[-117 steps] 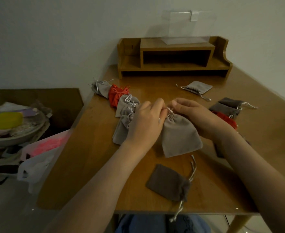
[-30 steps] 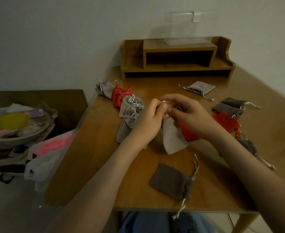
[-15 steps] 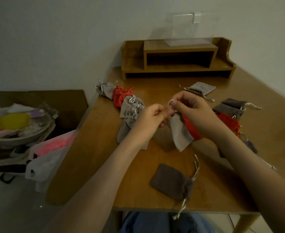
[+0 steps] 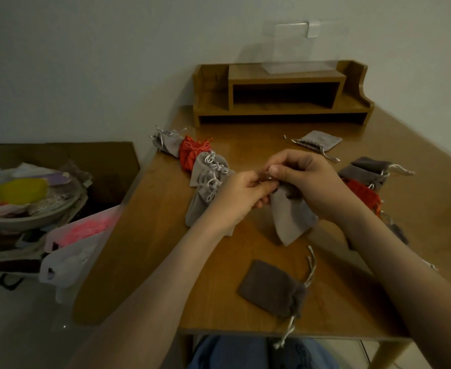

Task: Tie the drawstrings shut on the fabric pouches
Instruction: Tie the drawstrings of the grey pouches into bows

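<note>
The near edge of the brown wooden table point(image 4: 149, 235) runs just in front of my lap. Its left edge slants away toward the wall, with a bowl of clutter point(image 4: 29, 209) and a pink plastic bag point(image 4: 83, 230) on the floor side beyond it. The open wood lies in the middle, in front of my wrists and toward the left edge. A row of tied grey and red pouches point(image 4: 205, 179) lines the left. Dark grey pouches point(image 4: 365, 170) and a red pouch point(image 4: 362, 194) crowd the right, partly under my right forearm. A flat dark brown fabric pouch point(image 4: 269, 288) lies close to the near edge, one of its pale cords hanging over it. At the back a low wooden desk shelf point(image 4: 283, 94) closes off the table, and a light grey pouch point(image 4: 319, 141) lies flat in front of it. My left hand point(image 4: 235, 198) and right hand point(image 4: 312, 182) meet above the middle, both with fingers curled in. Thumb and forefinger of each pinch the gathered neck of the light grey velvet drawstring pouch point(image 4: 291, 217). It hangs from that grip, tilted, with its lower corner pointing down at the table. I cannot tell whether that corner touches the wood, nor whether my fingertips have cord or cloth.
</note>
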{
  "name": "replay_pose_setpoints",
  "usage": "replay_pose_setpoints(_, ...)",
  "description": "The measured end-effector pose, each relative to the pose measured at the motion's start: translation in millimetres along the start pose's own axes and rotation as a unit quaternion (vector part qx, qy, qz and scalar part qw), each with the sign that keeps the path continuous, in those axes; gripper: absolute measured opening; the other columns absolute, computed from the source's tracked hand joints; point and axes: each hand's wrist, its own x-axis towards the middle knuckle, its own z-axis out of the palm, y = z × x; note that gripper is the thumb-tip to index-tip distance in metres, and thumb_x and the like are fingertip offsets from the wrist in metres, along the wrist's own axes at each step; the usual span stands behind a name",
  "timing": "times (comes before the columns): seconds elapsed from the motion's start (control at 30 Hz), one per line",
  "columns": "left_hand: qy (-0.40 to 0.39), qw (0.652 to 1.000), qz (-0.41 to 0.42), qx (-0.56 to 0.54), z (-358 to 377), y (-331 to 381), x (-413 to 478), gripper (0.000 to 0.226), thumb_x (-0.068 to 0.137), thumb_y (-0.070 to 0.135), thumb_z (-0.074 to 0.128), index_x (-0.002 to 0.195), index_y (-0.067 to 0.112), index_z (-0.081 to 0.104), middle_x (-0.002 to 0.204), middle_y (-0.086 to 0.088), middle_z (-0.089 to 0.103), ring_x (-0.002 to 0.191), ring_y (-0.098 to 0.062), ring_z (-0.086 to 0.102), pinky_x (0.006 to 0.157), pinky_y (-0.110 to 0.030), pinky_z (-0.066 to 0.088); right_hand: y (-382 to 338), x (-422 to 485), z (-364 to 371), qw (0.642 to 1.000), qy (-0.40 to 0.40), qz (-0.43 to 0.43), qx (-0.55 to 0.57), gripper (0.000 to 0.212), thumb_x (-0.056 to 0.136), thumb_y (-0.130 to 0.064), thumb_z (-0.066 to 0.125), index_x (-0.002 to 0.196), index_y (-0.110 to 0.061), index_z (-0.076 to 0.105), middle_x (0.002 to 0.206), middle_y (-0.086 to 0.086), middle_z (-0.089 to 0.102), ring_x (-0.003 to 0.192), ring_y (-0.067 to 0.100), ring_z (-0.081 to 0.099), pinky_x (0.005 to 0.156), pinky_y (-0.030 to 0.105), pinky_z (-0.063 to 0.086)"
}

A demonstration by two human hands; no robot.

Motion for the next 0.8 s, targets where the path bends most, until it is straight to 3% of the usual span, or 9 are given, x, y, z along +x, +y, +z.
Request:
replay_pose_setpoints(0.13, 0.017, 1.0, 0.012, -0.005, 1, 1, 0, 0.01, 0.094, 0.013, 0.058, 0.095, 0.017, 0.068, 0.056, 0.012, 0.057, 0.052, 0.003, 0.051, 0.052, -0.011, 0.038, 2, 1, -1, 0.999, -0.008, -0.023, -0.029, 0.021, 0.081, -0.03, 0.059, 0.1, -0.025, 0.068, 0.094, 0.023, 0.064, 0.086, 0.047, 0.06, 0.072, 0.053, 0.05)
replay_pose_setpoints(0.27, 0.023, 1.0, -0.013, 0.001, 1, -3, 1, 0.015, 0.093, 0.015, 0.059, 0.081, 0.019, 0.066, 0.057, 0.01, 0.059, 0.052, 0.002, 0.053, 0.052, -0.012, 0.04, 5, 3, -5, 0.982, -0.044, -0.06, -0.172, 0.022, 0.089, -0.014, 0.06, 0.101, -0.031, 0.065, 0.101, -0.006, 0.066, 0.096, 0.007, 0.062, 0.085, 0.024, 0.051)
replay_pose_setpoints(0.33, 0.027, 0.999, -0.016, 0.009, 1, -4, 1, 0.018, 0.093, 0.013, 0.058, 0.078, 0.019, 0.065, 0.057, 0.009, 0.059, 0.051, 0.003, 0.052, 0.051, -0.012, 0.04, 6, 5, -5, 0.965, -0.045, -0.086, -0.245, 0.028, 0.089, -0.008, 0.061, 0.101, -0.034, 0.062, 0.101, -0.011, 0.062, 0.095, 0.002, 0.058, 0.083, 0.015, 0.047)
replay_pose_setpoints(0.47, 0.026, 0.999, -0.009, 0.029, 2, -3, 0, 0.015, 0.093, 0.015, 0.058, 0.081, 0.023, 0.063, 0.058, 0.01, 0.057, 0.052, 0.004, 0.053, 0.054, -0.014, 0.041, 11, 7, -4, 0.948, -0.016, -0.126, -0.292, 0.027, 0.086, -0.005, 0.064, 0.09, -0.031, 0.059, 0.09, -0.018, 0.056, 0.084, -0.002, 0.055, 0.073, 0.011, 0.045)
replay_pose_setpoints(0.57, 0.031, 0.998, 0.0, 0.053, 1, -4, 1, 0.016, 0.092, 0.018, 0.06, 0.076, 0.022, 0.059, 0.057, 0.01, 0.052, 0.057, -0.007, 0.051, 0.057, -0.026, 0.039, 15, 8, -7, 0.933, 0.004, -0.139, -0.332, 0.016, 0.089, -0.004, 0.06, 0.093, -0.02, 0.059, 0.087, -0.018, 0.052, 0.077, -0.004, 0.051, 0.068, 0.013, 0.041)
replay_pose_setpoints(0.7, 0.022, 0.997, -0.004, 0.07, 1, -5, 2, 0.014, 0.09, 0.02, 0.057, 0.077, 0.021, 0.055, 0.06, 0.007, 0.048, 0.061, -0.014, 0.047, 0.06, -0.035, 0.034, 20, 8, -5, 0.892, 0.002, -0.21, -0.4, 0.016, 0.091, -0.007, 0.054, 0.104, -0.006, 0.063, 0.093, 0.005, 0.061, 0.085, 0.014, 0.053, 0.072, 0.023, 0.043)
replay_pose_setpoints(0.8, 0.028, 0.997, -0.006, 0.069, 0, -4, 3, 0.016, 0.093, 0.022, 0.056, 0.078, 0.018, 0.053, 0.062, 0.005, 0.047, 0.061, -0.013, 0.046, 0.059, -0.033, 0.034, 21, 11, -5, 0.874, 0.02, -0.23, -0.427, 0.015, 0.091, -0.011, 0.054, 0.099, -0.005, 0.065, 0.09, 0.005, 0.059, 0.087, 0.015, 0.051, 0.072, 0.02, 0.041)
